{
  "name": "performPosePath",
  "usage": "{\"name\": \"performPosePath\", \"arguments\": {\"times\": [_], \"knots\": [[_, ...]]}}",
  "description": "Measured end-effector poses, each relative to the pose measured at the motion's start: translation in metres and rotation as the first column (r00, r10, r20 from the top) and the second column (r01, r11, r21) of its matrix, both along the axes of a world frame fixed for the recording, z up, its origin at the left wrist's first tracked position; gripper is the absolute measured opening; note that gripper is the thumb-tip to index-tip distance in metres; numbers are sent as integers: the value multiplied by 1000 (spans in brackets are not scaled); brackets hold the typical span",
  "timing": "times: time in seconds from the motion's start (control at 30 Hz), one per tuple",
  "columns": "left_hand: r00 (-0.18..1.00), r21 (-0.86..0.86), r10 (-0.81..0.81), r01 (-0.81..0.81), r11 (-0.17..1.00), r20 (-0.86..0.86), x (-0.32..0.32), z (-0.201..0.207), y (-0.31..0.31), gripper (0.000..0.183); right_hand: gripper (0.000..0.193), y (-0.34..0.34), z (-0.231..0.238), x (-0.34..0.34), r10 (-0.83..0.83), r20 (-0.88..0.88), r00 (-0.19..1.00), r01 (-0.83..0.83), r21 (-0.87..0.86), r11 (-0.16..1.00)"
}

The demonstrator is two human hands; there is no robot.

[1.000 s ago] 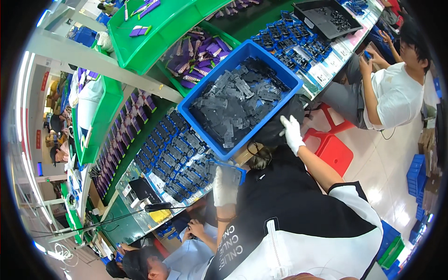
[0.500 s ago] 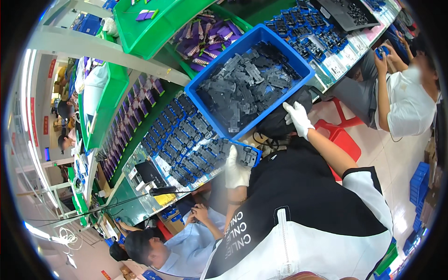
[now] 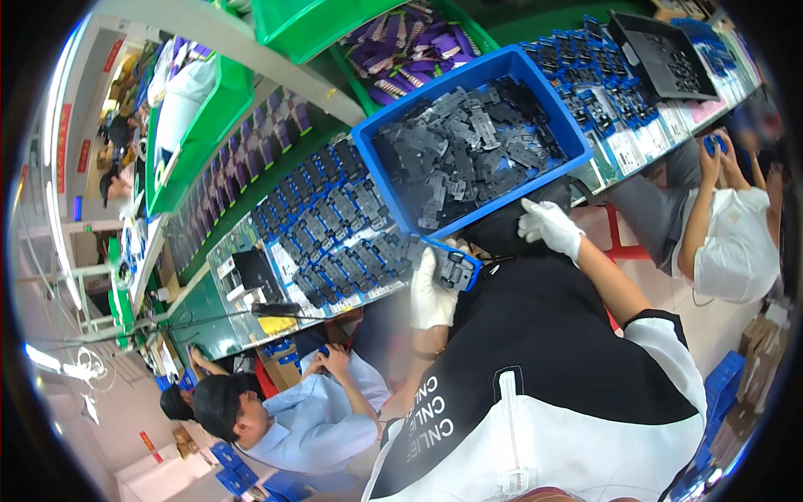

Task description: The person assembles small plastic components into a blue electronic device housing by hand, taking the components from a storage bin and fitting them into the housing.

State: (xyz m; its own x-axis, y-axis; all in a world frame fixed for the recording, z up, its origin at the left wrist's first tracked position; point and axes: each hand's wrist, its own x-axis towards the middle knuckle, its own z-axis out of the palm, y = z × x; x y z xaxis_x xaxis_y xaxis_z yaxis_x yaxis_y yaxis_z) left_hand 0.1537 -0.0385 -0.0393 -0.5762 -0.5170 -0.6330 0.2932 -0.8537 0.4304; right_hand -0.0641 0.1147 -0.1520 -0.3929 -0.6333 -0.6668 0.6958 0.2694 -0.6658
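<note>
My left hand [image 3: 431, 293], in a white glove, grips a blue toy car [image 3: 458, 269] near the table's front edge. The car's dark grey underside faces up. My right hand [image 3: 549, 228], also gloved, hovers just in front of the blue bin [image 3: 473, 219]; its fingers are apart and nothing shows in them. A heap of loose dark grey chassis plates [image 3: 477, 138] fills much of the bin. Left of the bin, several rows of similar cars [image 3: 335, 222] lie on the table, grey side up.
Green trays [image 3: 222, 125] stand on a rack at the left, with purple parts [image 3: 410, 46] behind the bin. A black tray [image 3: 665, 63] and more blue cars [image 3: 585, 75] are at the back right. Co-workers sit at the left [image 3: 288, 418] and right [image 3: 728, 226].
The view has shifted, so the bench sits differently in the picture. My right hand remains near the bin's front edge, and my left hand keeps its hold on the toy car.
</note>
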Motion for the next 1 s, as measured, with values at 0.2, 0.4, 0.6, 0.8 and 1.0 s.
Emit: {"name": "performPosePath", "arguments": {"times": [0.2,0.4,0.6,0.8,1.0], "knots": [[990,-104,-49,35,994,-132,-32,26,3,29,41,-7,109,-18,606,-674,424,-246,558,793],[992,-231,54,-81,970,-118,-57,46,14,36,52,-35,172,19,358,-613,704,-558,-167,813],[981,-327,127,-168,930,-144,-61,60,23,39,55,-45,180,35,270,-287,919,-360,-330,873],[956,-345,193,-262,901,-223,-61,61,32,45,48,-44,185,36,197,-361,912,-346,-415,842],[947,-474,189,-295,830,-259,-65,60,43,48,39,-35,185,35,161,-364,917,-307,-390,868]]}}
